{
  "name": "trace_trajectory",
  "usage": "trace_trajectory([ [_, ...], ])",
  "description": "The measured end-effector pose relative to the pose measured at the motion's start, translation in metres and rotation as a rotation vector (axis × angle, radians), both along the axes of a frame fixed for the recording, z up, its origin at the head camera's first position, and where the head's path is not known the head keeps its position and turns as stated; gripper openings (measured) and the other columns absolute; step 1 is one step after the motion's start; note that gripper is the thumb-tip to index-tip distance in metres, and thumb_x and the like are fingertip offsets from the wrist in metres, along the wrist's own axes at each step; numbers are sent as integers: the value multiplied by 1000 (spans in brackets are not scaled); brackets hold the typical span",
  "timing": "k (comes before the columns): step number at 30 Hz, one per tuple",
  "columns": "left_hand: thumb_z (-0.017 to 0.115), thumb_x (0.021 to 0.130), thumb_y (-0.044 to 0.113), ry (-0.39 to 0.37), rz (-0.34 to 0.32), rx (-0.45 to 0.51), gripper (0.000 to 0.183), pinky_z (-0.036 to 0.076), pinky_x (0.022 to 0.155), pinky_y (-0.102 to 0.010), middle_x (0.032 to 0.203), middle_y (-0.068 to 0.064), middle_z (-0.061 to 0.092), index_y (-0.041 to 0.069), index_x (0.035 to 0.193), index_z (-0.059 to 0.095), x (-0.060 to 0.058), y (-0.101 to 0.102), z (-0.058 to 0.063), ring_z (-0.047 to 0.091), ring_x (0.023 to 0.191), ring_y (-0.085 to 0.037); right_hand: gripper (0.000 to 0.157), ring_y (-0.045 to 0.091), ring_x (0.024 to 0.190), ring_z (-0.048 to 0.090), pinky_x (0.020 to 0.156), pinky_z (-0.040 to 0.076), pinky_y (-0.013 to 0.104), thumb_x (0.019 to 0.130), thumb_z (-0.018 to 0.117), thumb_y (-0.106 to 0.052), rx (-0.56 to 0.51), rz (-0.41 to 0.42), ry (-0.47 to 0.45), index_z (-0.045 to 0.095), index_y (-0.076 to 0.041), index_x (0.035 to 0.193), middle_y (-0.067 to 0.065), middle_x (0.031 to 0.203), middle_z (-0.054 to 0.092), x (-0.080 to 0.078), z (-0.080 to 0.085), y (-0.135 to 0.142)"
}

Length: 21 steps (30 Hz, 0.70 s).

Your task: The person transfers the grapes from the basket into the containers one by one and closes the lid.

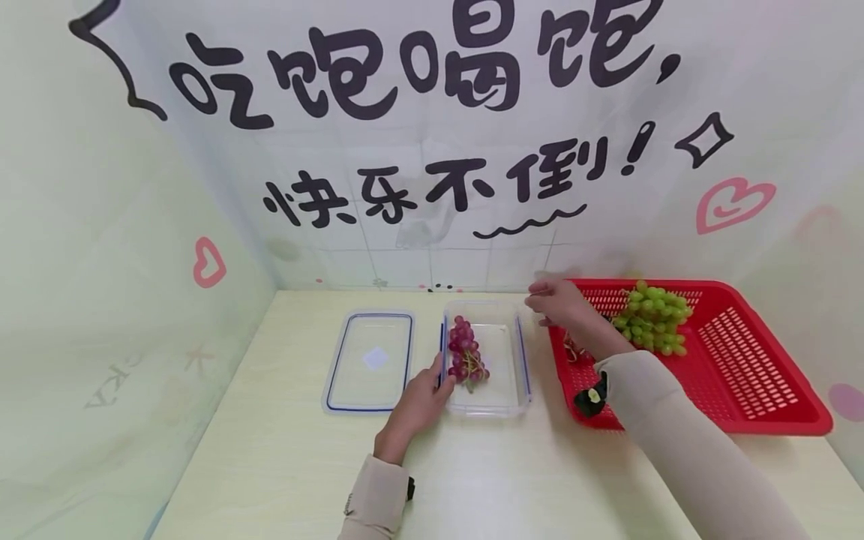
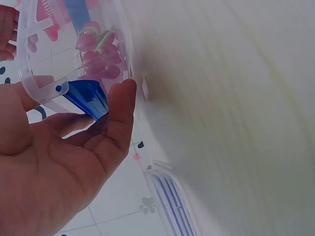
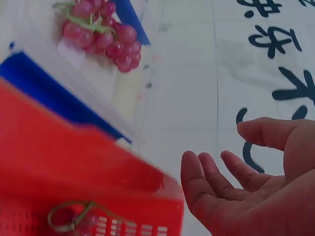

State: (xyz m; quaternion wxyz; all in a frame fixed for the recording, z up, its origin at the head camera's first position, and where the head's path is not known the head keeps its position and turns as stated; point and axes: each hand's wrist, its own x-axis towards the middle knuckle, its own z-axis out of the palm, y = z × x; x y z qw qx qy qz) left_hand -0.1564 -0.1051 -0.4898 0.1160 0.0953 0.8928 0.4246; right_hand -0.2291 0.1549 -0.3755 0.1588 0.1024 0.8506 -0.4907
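Observation:
A clear plastic food container [image 1: 501, 379] with blue side latches stands on the table, without a lid on it. One bunch of red grapes [image 1: 466, 351] lies along its left side. My left hand [image 1: 418, 405] grips the container's left wall, fingers curled at the blue latch [image 2: 88, 98]. Over the left rim of the red basket [image 1: 799, 390] is my right hand [image 1: 563, 306], holding nothing, its fingers apart and loosely bent in the right wrist view. Below that wrist, more red grapes [image 1: 576, 349] show in the basket, partly hidden by the arm.
Left of the container, its clear lid [image 1: 371, 364] with a blue seal lies flat on the table. Green grapes [image 1: 653, 315] sit in the back of the basket. A printed white wall sheet [image 1: 405, 262] rises behind the table's far edge.

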Motion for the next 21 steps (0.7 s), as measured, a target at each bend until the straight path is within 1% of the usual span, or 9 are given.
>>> trace_trajectory([
  [3,45,106,29,-1,4,-9,62,45,102,-53,141,-30,49,-3,154,25,0,0,0,56,120,-36,46,34,116,53,100,50,44,102,52,-21,24,7,23,45,-2,144,22,140,48,0,4,17],
  [5,45,106,30,1,2,-10,62,45,102,-53,141,-30,49,-3,154,25,-1,1,1,56,119,-36,47,35,119,50,103,48,47,102,52,-21,41,4,37,43,-2,145,23,141,46,2,5,28],
  [7,45,105,30,-2,2,-13,62,46,100,-52,141,-30,50,-3,154,25,-1,1,1,57,115,-34,50,37,123,47,104,47,50,101,53,-22,55,-6,46,42,-3,146,23,143,45,3,5,39],
  [10,45,105,30,-8,2,-18,63,46,98,-50,141,-30,50,-3,154,24,-1,1,1,58,111,-32,54,39,127,45,105,45,52,101,53,-24,76,-15,72,39,-2,149,25,145,44,5,1,54],
  [14,45,105,29,-9,7,-19,62,45,101,-52,141,-30,50,-3,155,24,-1,1,1,57,115,-34,56,42,127,45,106,43,56,102,51,-24,92,-21,103,36,4,149,30,144,42,6,-5,70],
  [17,45,105,29,-12,9,-10,62,46,100,-52,141,-30,50,-2,155,24,0,1,1,57,115,-35,56,44,128,44,106,42,57,103,50,-24,100,-34,97,35,6,148,31,144,41,7,-9,79],
  [21,45,105,30,-18,11,-3,62,44,103,-54,141,-30,50,-2,155,24,2,0,1,56,121,-37,56,45,128,43,107,41,57,103,49,-25,122,-37,76,34,7,147,32,145,39,9,-15,88],
])
